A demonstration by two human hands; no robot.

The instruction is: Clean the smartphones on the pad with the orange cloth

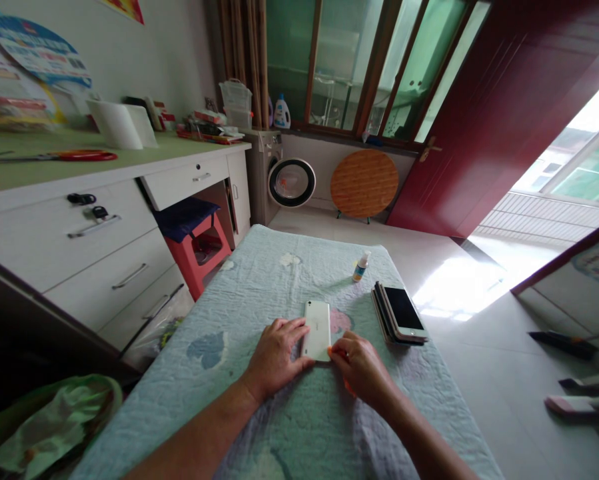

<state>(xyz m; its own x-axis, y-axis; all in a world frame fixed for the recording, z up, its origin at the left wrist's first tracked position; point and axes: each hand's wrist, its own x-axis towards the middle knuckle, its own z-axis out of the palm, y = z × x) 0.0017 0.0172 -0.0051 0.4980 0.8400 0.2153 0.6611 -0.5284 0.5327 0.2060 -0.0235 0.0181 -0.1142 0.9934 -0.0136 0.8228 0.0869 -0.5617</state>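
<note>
White phone, back up, lying on the cloth-covered desk, right between two hands! Left hand slants in from the lower left, palm down, fingers laid along the phone's left side, thumb at its bottom corner, steadying it. Opposite, right hand is angled inward, knuckles up, fingers pinched narrow on an orange tool, its tip at the phone's lower right edge. Out to the right, a phone stack; farther back, a small bottle standing upright.
</note>
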